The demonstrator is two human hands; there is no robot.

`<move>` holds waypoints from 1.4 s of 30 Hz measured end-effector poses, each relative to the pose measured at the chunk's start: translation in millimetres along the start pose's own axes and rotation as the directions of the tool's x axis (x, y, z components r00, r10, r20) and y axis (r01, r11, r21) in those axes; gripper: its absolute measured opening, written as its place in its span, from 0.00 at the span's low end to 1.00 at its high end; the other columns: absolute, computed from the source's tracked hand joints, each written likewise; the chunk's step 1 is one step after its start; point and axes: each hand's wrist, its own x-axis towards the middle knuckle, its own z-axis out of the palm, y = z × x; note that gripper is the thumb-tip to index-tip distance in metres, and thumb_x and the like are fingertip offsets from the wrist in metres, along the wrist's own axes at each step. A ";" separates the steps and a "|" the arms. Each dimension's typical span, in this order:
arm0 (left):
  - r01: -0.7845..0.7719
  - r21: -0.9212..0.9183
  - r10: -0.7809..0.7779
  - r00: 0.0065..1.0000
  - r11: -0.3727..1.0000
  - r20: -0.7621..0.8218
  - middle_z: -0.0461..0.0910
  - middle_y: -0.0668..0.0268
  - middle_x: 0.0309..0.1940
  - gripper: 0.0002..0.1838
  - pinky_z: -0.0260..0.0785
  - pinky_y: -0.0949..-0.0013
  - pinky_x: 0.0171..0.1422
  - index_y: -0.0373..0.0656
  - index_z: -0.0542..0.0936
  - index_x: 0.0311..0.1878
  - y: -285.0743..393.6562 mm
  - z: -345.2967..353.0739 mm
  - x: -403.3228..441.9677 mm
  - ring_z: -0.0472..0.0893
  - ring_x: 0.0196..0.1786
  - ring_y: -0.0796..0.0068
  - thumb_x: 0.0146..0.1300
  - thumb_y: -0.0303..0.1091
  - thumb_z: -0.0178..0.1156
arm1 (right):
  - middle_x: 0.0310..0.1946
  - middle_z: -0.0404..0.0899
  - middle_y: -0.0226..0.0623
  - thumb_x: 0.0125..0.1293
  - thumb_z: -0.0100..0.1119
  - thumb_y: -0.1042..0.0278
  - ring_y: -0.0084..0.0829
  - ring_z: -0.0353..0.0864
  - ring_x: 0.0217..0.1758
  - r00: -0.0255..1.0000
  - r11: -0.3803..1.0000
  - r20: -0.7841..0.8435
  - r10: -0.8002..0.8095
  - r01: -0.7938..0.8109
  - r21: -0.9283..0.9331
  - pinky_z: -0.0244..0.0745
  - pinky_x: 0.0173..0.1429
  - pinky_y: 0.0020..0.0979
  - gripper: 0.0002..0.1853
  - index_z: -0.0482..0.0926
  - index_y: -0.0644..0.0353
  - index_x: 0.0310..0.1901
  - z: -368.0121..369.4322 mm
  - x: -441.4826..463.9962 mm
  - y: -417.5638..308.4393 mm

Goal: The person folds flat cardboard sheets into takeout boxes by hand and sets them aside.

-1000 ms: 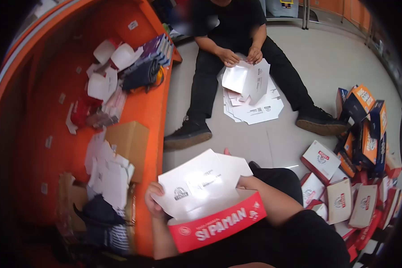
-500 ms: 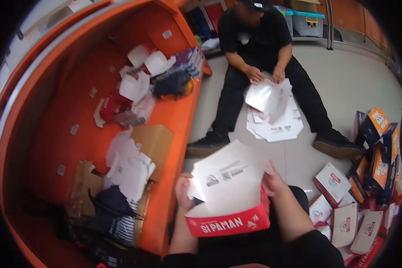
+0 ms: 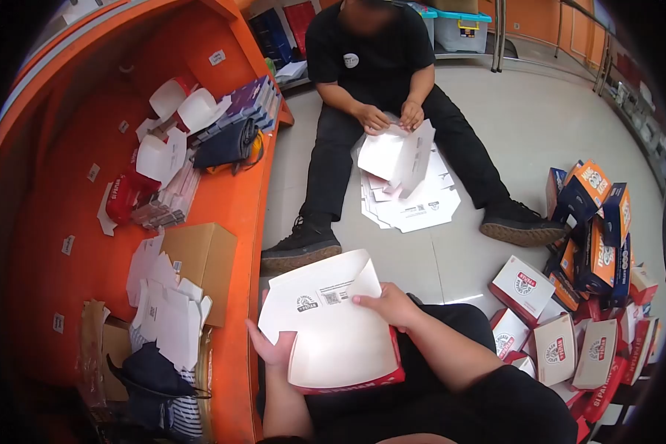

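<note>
Over the person's lap, just beside the right edge of the orange shelf (image 3: 237,211), is a partly folded box (image 3: 340,348), white within and red outside, its raised white flap printed with an emblem and a small square code. The right hand (image 3: 388,305) is clamped on the right side of that flap, thumb flat on the white face and the other fingers out of sight behind it. The left hand (image 3: 274,346) is at the box's left side with its fingers apart and straightened — whether its palm bears on the card, I cannot tell. Toward the shelf's near end lie loose white card pieces (image 3: 170,314), beside a brown carton (image 3: 214,259) and a dark cap (image 3: 155,370); nearer its far end are white open boxes (image 3: 163,159). Across the floor (image 3: 451,259) sits a co-worker (image 3: 370,55), both hands on a bent white card (image 3: 381,152) above a stack of flat sheets (image 3: 422,214). By the floor's right edge, red-and-white boxes (image 3: 555,348) are heaped — orange-and-blue boxes (image 3: 599,255) lean and tilt just beyond them.
</note>
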 end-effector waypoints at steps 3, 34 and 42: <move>-0.029 0.520 0.018 1.000 0.854 0.025 0.61 0.55 0.64 0.33 0.54 0.54 0.68 0.37 0.55 0.67 1.0 -7.3 -9.7 0.62 0.66 0.56 0.64 0.46 0.47 | 0.37 0.80 0.46 0.61 0.58 0.64 0.30 0.81 0.36 0.999 0.984 -0.035 -0.018 0.024 0.178 0.75 0.42 0.28 0.19 0.75 0.73 0.47 -0.6 12.1 16.4; 0.203 0.749 -0.044 0.973 0.630 -0.227 0.79 0.64 0.40 0.15 0.68 0.73 0.47 0.32 0.76 0.45 -2.7 -26.8 -13.7 0.76 0.42 0.78 0.66 0.36 0.50 | 0.44 0.77 0.41 0.65 0.53 0.59 0.26 0.76 0.45 0.934 0.937 -0.085 -0.347 0.349 0.009 0.70 0.50 0.27 0.20 0.70 0.66 0.52 0.9 19.4 18.3; 0.025 0.769 0.102 0.988 0.639 -0.117 0.75 0.58 0.43 0.18 0.65 0.70 0.53 0.32 0.68 0.54 1.1 2.8 -20.5 0.75 0.45 0.71 0.68 0.35 0.46 | 0.40 0.74 0.44 0.65 0.40 0.62 0.34 0.72 0.46 0.912 0.897 0.096 -0.400 0.411 -0.166 0.65 0.54 0.34 0.15 0.71 0.64 0.44 -17.4 -17.3 17.3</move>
